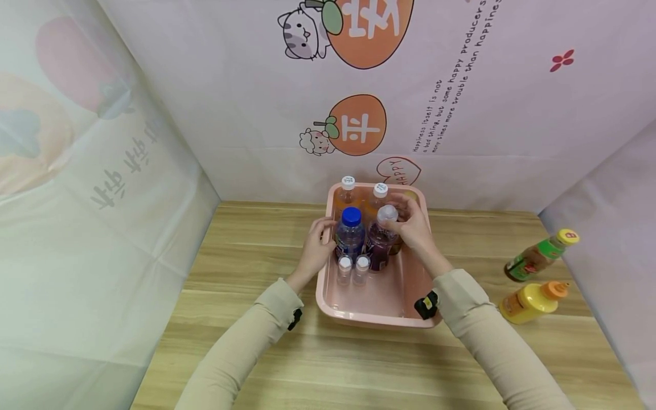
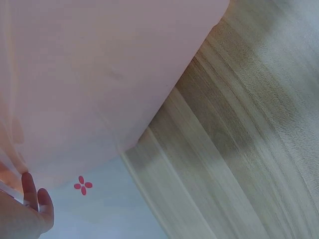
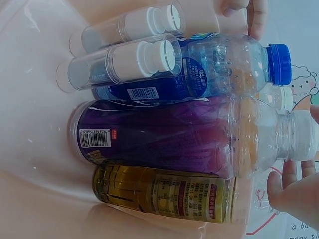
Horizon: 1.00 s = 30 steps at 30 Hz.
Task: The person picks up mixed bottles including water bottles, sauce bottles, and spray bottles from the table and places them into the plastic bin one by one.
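Observation:
My right hand (image 1: 414, 229) grips the capped top of a clear bottle of purple drink (image 1: 380, 242), which stands in a pink plastic bin (image 1: 369, 299). Its fingers and thumb surround the white cap in the right wrist view. At the bin's left rim is my left hand (image 1: 315, 247), fingers loosely bent over the edge beside a blue-capped bottle (image 1: 351, 236). Two of its fingers (image 2: 31, 191) show outside the bin wall in the left wrist view. A bottle of yellow-brown liquid (image 3: 164, 194) stands close beside the purple one, mostly hidden by the right hand in the head view.
Two small clear bottles with white tops, a left one (image 1: 344, 272) and a right one (image 1: 361, 272), stand in front. Two white-capped orange bottles are behind, one at left (image 1: 348, 193). A green-labelled sauce bottle (image 1: 535, 259) and a yellow squeeze bottle (image 1: 530, 303) are on the table at right.

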Available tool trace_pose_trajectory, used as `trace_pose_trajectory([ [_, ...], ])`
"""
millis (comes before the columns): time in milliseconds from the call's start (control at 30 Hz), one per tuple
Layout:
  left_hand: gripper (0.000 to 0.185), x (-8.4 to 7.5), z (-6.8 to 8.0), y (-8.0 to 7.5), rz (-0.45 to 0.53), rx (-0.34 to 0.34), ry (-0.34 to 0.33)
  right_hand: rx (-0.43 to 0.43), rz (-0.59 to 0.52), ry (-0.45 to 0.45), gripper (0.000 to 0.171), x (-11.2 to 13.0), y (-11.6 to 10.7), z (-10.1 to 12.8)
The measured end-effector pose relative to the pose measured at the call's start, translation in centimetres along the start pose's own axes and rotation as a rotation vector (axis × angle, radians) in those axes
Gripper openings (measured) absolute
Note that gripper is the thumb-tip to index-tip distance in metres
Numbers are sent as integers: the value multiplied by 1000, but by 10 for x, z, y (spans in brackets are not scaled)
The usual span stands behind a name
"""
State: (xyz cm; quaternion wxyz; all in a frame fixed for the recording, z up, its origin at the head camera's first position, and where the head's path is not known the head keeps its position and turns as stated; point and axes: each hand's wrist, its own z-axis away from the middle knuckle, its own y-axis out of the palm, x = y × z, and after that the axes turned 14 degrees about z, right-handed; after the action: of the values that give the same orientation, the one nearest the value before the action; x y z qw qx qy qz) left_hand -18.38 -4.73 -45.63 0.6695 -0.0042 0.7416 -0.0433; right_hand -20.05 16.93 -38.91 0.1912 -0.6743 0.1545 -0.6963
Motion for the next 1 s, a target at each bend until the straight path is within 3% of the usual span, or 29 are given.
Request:
trace_pose_trajectory([
  [600, 45, 1, 1, 1, 7, 5, -1, -86, -124, -81, 52, 4, -9, 3],
  [867, 44, 1, 1, 1, -1, 2, 13, -113, -144, -59, 55, 6, -19, 6],
  [1000, 45, 1, 1, 1, 6, 3, 5, -131, -189, -43, 48, 8, -25, 8],
])
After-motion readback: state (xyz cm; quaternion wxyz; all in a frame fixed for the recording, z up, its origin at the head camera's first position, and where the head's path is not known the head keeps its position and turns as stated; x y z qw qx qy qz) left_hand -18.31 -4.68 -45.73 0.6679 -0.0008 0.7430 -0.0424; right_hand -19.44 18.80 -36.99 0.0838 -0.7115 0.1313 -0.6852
